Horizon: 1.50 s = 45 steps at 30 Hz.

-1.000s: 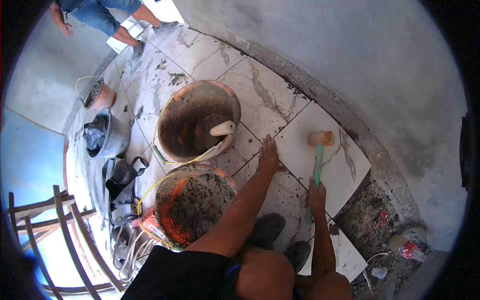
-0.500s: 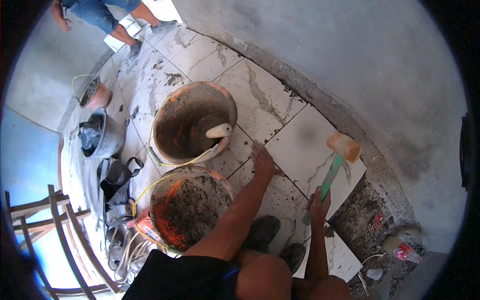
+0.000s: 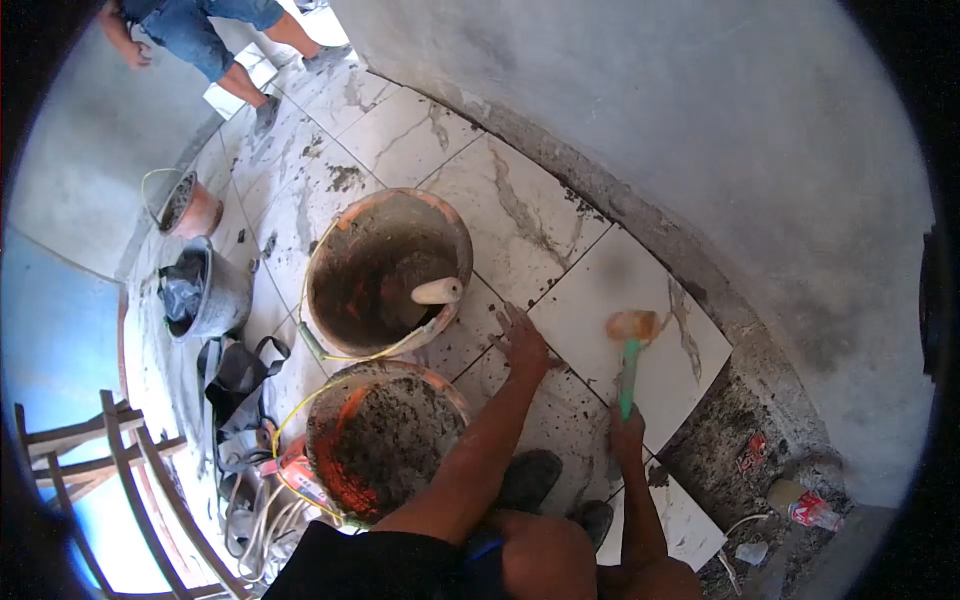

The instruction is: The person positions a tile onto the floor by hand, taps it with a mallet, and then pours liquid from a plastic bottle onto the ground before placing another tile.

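Observation:
In my right hand [image 3: 627, 432] is a rubber mallet [image 3: 630, 350] with a green handle and a worn orange-brown head. Its head overlaps a white marbled floor tile [image 3: 590, 290] beside the wall. My left hand [image 3: 525, 343] rests with fingers spread on the floor at the joint near that tile's left corner. Left of this hand stands a mortar-stained bucket [image 3: 322, 240] with a pale tool handle [image 3: 437, 291] sticking up inside it. A second bucket [image 3: 455, 385], holding grey mortar, stands close to my left forearm.
Bare rough ground [image 3: 700, 430] borders the tile on the right, with a red-and-white wrapper [image 3: 812, 511]. Farther left are a grey bucket [image 3: 228, 290], a small orange bucket [image 3: 200, 212], a black strap bag [image 3: 238, 385] and a wooden frame [image 3: 120, 480]. Another person's legs [image 3: 235, 80] show at the far end.
The mallet head has swung down and left, from near the wall-side edge to over the middle of the tile. My left hand stays on the floor, its fingers now more spread.

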### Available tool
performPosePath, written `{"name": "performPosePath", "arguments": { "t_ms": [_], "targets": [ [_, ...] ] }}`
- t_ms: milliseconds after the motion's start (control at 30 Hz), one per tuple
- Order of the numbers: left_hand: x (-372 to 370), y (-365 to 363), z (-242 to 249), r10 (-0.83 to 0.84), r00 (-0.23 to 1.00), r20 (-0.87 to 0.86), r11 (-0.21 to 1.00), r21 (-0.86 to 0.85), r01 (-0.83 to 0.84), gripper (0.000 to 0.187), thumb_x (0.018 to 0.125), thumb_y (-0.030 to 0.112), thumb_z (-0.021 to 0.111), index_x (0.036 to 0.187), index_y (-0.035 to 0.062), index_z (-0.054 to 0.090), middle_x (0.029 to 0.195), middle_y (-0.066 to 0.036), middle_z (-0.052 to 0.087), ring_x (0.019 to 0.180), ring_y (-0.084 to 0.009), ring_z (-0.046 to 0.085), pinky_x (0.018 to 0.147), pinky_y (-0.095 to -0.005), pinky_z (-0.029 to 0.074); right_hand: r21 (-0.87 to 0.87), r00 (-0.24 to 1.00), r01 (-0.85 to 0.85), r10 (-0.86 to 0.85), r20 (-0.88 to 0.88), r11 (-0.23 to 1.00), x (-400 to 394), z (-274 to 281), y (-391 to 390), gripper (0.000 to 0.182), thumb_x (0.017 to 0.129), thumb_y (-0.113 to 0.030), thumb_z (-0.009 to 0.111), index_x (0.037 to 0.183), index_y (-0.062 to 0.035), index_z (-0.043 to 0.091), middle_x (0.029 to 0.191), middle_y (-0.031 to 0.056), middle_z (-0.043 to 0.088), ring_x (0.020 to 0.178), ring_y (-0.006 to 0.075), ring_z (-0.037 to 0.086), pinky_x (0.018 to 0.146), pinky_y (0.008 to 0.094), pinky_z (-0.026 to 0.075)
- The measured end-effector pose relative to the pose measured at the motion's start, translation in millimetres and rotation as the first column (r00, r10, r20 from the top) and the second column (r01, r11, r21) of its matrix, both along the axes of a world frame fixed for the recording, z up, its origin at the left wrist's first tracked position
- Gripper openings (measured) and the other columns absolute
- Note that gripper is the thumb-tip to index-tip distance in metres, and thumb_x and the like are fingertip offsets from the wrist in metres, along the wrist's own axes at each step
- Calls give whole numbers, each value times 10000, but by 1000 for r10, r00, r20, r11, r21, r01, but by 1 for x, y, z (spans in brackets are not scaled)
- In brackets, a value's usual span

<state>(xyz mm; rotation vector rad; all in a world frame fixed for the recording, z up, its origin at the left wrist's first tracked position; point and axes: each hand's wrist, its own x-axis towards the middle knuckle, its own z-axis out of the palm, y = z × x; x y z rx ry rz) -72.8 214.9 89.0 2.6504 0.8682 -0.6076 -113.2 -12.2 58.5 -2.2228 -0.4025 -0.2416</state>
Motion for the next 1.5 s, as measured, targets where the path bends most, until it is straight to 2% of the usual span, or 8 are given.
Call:
{"name": "performPosePath", "arguments": {
  "t_ms": [100,200,367,467,567,633,833,1500],
  "targets": [
    [0,4,0,5,1000,-11,1000,-20,-5,1364,422,569,792,1361,-42,14,1429,-219,-51,1317,-393,-26,992,-619,128,89,752,198,-93,-652,976,0,37,-10,286,874,-299,515,828,-18,495,530,47,446,425,135,469,411,300,397],
    [1,3,-7,23,996,87,1000,0,-23,1370,414,564,797,1359,-46,15,1428,-223,-37,1318,-392,-22,990,-621,125,110,615,309,-111,-781,945,-3,92,9,269,844,-216,543,1015,-8,548,751,186,564,701,294,572,605,397,467],
    [-2,2,-1,44,995,88,998,-38,-41,1341,421,560,795,1361,-39,49,1430,-219,-37,1320,-382,-36,990,-622,109,-260,952,-228,159,-262,938,-4,-23,-35,481,709,-17,569,1180,-101,517,1053,259,509,832,369,558,593,416,461],
    [-1,4,-6,1,999,43,1000,-3,-1,1328,416,550,799,1364,-31,71,1432,-215,-35,1320,-379,-39,990,-620,108,-135,934,-128,74,-350,983,-4,-1,-24,434,730,-5,561,1153,-93,524,1013,255,525,798,363,558,599,429,449],
    [-8,2,-27,-13,993,120,1000,-22,16,1342,433,580,778,1356,-49,35,1420,-240,-72,1307,-410,-67,962,-653,107,-297,928,-275,333,167,915,5,-6,-13,389,762,18,540,1135,-87,519,940,248,534,698,329,555,565,417,431],
    [-5,3,-12,-75,994,74,992,-92,82,1364,449,615,755,1347,-71,-8,1407,-267,-109,1293,-444,-95,932,-685,115,-103,835,-54,-12,-550,993,12,46,9,277,802,-77,563,1071,-30,518,828,230,544,619,320,539,573,421,439],
    [0,9,-10,-49,997,63,999,-20,51,1431,386,654,745,1344,-67,-38,1404,-255,-148,1290,-438,-128,927,-698,109,-17,883,-16,6,-469,1000,17,22,21,445,851,-402,519,892,41,507,629,192,523,574,302,528,581,411,438],
    [-3,5,-2,17,999,32,999,-44,-15,1396,406,595,782,1371,-11,-25,1442,-166,-94,1319,-371,-89,989,-633,92,173,750,129,18,-661,976,17,58,35,302,875,-306,527,874,-3,526,533,46,481,437,118,446,452,299,395]
  ]
}}
